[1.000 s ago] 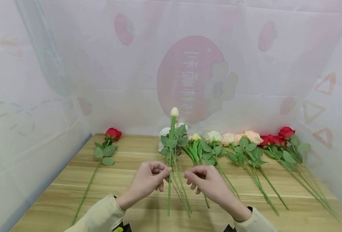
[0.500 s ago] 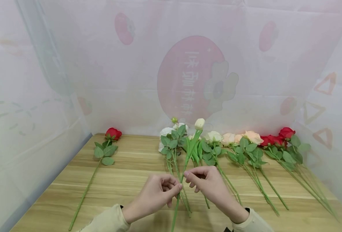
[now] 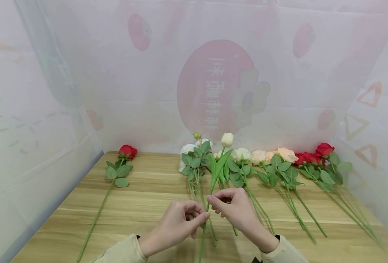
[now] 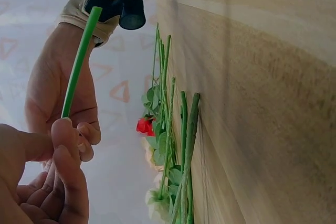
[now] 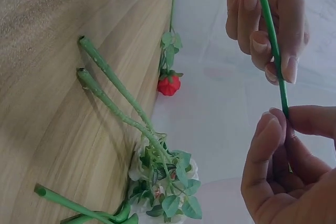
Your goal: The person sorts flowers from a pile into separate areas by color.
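Observation:
A white tulip point(image 3: 227, 140) with long green leaves leans slightly right, raised over the table between my hands. My left hand point(image 3: 177, 226) pinches its green stem low down between thumb and forefinger. Higher up, just below the leaves, my right hand point(image 3: 238, 210) pinches the same stem with thumb and fingertip. In the right wrist view the stem point(image 5: 270, 24) runs through both hands' fingertips. Its lower end point(image 4: 94, 14) sticks out past my left fingers in the left wrist view. Behind it lie white flowers point(image 3: 188, 149) with leafy stems, and other tulips partly hidden.
One red rose point(image 3: 127, 151) lies alone at the left of the wooden table point(image 3: 141, 204). To the right lie a cream rose point(image 3: 241, 154), peach roses point(image 3: 286, 155) and red roses point(image 3: 324, 149), stems toward me. A printed cloth point(image 3: 148, 80) stands behind the table.
The tulip has moved from the left hand's side to the right and tilted; its leaves have turned. My left hand has shifted right and lower, and my right hand now pinches the stem.

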A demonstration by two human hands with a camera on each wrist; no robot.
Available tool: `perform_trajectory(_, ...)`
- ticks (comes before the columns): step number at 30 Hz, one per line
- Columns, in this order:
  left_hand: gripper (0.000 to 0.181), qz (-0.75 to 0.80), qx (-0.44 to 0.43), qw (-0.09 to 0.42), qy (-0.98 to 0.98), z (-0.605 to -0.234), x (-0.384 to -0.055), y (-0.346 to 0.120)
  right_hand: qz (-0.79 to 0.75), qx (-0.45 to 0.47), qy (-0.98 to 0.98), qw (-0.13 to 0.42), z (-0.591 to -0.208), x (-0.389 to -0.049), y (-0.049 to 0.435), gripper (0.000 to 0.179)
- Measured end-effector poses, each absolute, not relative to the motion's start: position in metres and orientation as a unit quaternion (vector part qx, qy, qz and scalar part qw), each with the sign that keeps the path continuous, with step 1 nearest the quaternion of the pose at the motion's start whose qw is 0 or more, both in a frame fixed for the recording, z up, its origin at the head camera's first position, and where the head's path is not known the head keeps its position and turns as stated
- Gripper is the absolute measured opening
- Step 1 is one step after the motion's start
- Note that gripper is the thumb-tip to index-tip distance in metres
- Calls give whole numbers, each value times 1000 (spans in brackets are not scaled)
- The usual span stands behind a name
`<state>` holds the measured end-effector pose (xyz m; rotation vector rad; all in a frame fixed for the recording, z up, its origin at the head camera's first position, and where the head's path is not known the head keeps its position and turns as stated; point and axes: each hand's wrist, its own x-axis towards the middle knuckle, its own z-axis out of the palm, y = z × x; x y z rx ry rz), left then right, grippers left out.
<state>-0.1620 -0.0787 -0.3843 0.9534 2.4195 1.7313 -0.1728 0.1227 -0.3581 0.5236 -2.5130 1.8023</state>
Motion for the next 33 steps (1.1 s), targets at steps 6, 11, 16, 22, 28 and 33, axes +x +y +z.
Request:
perform_trajectory(6, 16, 531, 323, 23, 783, -376, -164, -84, 563, 168, -809, 8, -357, -175, 124, 17)
perform_trajectory(11, 18, 478, 318, 14, 819, -366, -174, -96, 525, 159, -836, 22, -355, -188, 130, 13)
perform_trajectory(16, 16, 439, 294, 1, 849, -358, -186, -112, 433, 171, -884, 49, -354, -211, 134, 26)
perform_trajectory(22, 16, 416, 274, -15, 867, -350, -195, -126, 344, 170, -923, 33, -353, -240, 134, 54)
perform_trajectory(28, 16, 396, 267, -6, 878, -346, -196, -131, 276, 120, -954, -6, -355, -259, 130, 53)
perform_trajectory(33, 17, 375, 274, -2, 885, -345, -195, -133, 242, 90, -966, -26, -359, -267, 126, 47)
